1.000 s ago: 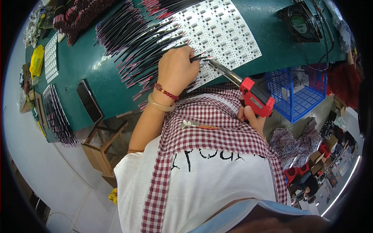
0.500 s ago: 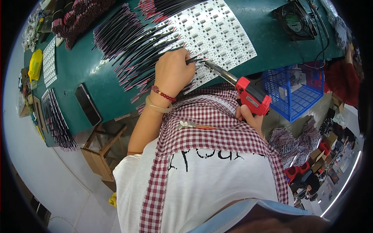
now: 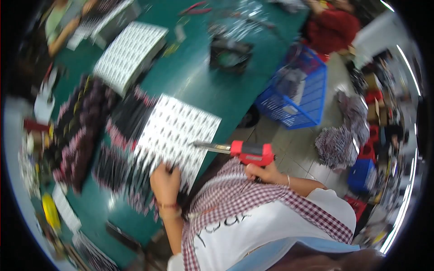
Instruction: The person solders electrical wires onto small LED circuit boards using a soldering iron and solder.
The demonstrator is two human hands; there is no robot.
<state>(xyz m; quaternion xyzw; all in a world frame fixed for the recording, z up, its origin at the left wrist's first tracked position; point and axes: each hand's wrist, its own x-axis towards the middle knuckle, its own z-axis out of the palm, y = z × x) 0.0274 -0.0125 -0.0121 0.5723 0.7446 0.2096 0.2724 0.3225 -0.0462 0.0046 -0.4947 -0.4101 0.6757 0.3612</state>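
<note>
My right hand (image 3: 266,171) grips a red and black soldering gun (image 3: 253,152) by its handle. The metal tip points left, over a white sheet of small circuit boards (image 3: 178,131). By the sheet's lower left edge is my left hand (image 3: 165,184), its fingers curled closed among black wires (image 3: 142,174) with reddish ends. Motion blur hides what those fingers hold. Part of the wires lies across the sheet's edge; more bundles spread to the left on the green table (image 3: 181,72).
A small black fan (image 3: 230,55) stands farther back, near clear plastic. A blue crate (image 3: 294,106) is beyond the table's right edge. Thick wire bundles (image 3: 79,135), a stack of board sheets (image 3: 131,54) and a phone (image 3: 123,235) occupy the left side. Another person's arm (image 3: 63,38) shows far left.
The view has swung, bringing in the far table and another person. The soldering gun's tip has moved away from my left hand, which now rests lower by the sheet's edge.
</note>
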